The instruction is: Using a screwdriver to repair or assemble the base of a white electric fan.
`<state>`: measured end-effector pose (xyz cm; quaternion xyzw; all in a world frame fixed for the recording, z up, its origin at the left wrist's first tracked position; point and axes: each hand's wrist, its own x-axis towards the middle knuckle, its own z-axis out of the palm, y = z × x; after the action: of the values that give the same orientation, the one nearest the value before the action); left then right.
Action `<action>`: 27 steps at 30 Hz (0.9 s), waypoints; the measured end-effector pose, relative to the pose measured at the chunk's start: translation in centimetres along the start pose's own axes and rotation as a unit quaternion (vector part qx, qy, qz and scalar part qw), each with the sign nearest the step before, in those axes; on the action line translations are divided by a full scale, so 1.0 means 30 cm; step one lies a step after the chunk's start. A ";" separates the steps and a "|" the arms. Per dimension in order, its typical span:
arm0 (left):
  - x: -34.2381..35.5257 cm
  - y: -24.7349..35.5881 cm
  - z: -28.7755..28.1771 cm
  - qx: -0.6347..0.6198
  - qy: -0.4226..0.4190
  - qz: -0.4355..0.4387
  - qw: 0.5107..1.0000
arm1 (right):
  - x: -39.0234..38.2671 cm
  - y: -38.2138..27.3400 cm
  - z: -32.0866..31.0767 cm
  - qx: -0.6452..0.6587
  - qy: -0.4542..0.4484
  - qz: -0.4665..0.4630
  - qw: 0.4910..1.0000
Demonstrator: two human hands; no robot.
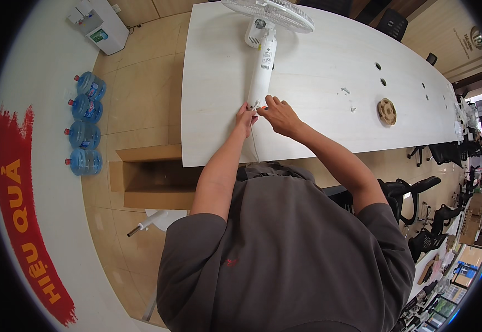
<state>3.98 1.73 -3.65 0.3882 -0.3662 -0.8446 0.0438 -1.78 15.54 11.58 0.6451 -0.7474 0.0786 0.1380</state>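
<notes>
A white electric fan (261,74) lies on the white table, its caged head (279,12) at the far edge and its neck pointing toward me. My left hand (245,118) is closed around the near end of the neck, fingers beside a small white fitting there. From the right, my right hand (280,116) meets the same end with bent, closed fingers. A bit of orange shows at those fingertips; the rest of what they hold is hidden. The white power cord (253,141) runs from the neck's end down to the table's near edge.
Small loose parts (345,90) and a round tan moulded piece (387,112) lie on the table (318,122) to the right. An open cardboard box (152,200) and a white pole with a base (151,221) are at lower left. Blue water bottles (86,135) line the wall.
</notes>
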 end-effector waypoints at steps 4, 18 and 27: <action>0.003 -0.014 -0.006 -0.018 0.011 0.009 1.000 | 0.027 -0.050 -0.039 0.031 -0.104 0.258 0.960; 0.015 -0.017 -0.009 0.001 0.004 0.013 1.000 | 0.015 -0.032 -0.027 0.088 -0.090 0.075 0.989; -0.010 0.005 0.011 0.012 -0.001 -0.007 1.000 | 0.034 -0.028 -0.008 0.050 -0.165 0.230 0.958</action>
<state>3.93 1.92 -3.24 0.3902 -0.3733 -0.8410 0.0330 -1.05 14.53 12.06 0.4657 -0.8831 0.0381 -0.0419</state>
